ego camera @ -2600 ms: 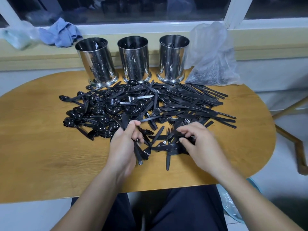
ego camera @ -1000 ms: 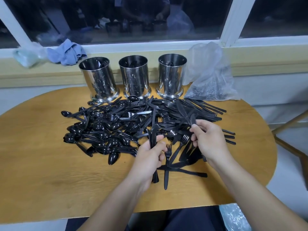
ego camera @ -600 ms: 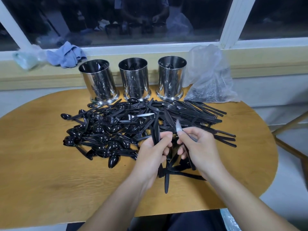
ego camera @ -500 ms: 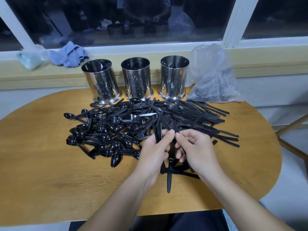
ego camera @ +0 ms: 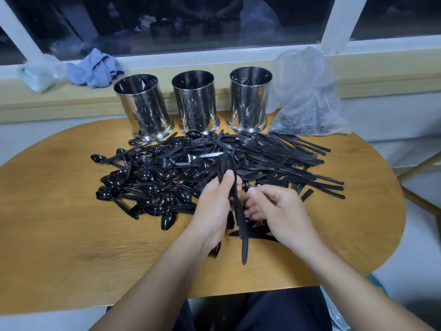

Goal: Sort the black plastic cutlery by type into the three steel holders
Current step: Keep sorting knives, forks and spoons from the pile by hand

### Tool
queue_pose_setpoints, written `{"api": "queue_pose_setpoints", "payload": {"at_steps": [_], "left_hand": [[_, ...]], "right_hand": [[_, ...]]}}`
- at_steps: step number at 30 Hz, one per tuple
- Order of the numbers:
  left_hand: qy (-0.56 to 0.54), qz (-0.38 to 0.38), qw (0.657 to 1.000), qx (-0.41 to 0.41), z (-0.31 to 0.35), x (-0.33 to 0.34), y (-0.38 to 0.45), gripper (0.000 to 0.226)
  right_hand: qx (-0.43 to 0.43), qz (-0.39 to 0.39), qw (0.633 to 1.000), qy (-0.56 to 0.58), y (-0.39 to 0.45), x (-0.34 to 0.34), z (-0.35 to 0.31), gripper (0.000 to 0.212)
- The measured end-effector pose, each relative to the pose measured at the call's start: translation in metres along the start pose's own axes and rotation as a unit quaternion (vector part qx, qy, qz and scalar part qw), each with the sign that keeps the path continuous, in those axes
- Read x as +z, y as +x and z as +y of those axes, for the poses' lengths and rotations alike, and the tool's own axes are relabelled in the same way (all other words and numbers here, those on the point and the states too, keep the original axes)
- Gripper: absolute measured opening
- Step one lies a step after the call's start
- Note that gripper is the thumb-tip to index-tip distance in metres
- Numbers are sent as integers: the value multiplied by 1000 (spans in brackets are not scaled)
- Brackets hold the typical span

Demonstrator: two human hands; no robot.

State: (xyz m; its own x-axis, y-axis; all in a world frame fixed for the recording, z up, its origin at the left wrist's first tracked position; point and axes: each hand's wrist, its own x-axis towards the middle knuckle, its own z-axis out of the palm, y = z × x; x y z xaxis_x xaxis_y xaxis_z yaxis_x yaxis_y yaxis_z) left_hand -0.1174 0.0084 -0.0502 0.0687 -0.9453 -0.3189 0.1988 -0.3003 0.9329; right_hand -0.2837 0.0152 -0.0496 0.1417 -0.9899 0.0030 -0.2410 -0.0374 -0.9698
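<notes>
Left hand (ego camera: pixel 214 206) w/ fingers curled round a bunch of black knives (ego camera: pixel 235 199), blades fanning up past the thumb and handles hanging below the palm, prob. collecting 1 type before a single drop. Right hand (ego camera: pixel 274 211) just beside it, fingers loosely curled; can't tell if they pinch anything. Cutlery pile (ego camera: pixel 191 170) spreads beyond the fingertips on the worktop (ego camera: pixel 59 223); 3 steel holders (ego camera: pixel 195 101) stand past it.

1. Soft indoor light is falling from above, evenly lighting the bench (ego camera: pixel 59 230).
2. The window (ego camera: pixel 191 22) is showing dark, reflecting the room faintly.
3. The steel holders (ego camera: pixel 195 101) are mirroring bright streaks.
4. Wide-angle distortion is bending the edges; the hands (ego camera: pixel 214 211) are looking slightly soft.
</notes>
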Motion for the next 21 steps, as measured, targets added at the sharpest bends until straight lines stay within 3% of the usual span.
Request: {"api": "queue_pose_setpoints", "payload": {"at_steps": [4,11,14,17,21], "left_hand": [[-59,-25,998,-15,5,-5,7,33],[12,-34,999,11,0,-15,9,43],[29,-41,999,9,-7,-19,2,41],[35,-43,998,4,-13,-23,-4,25],[29,-36,999,0,-15,-24,-14,28]], "right_hand": [[-50,14,989,-137,-6,-29,21,11],[-106,-50,933,-341,-27,-55,49,32],[-118,-44,916,-382,-30,-53,56,35],[-114,-45,896,-427,-35,-52,57,48],[-123,-65,884,-446,-41,-51,58,54]]}}
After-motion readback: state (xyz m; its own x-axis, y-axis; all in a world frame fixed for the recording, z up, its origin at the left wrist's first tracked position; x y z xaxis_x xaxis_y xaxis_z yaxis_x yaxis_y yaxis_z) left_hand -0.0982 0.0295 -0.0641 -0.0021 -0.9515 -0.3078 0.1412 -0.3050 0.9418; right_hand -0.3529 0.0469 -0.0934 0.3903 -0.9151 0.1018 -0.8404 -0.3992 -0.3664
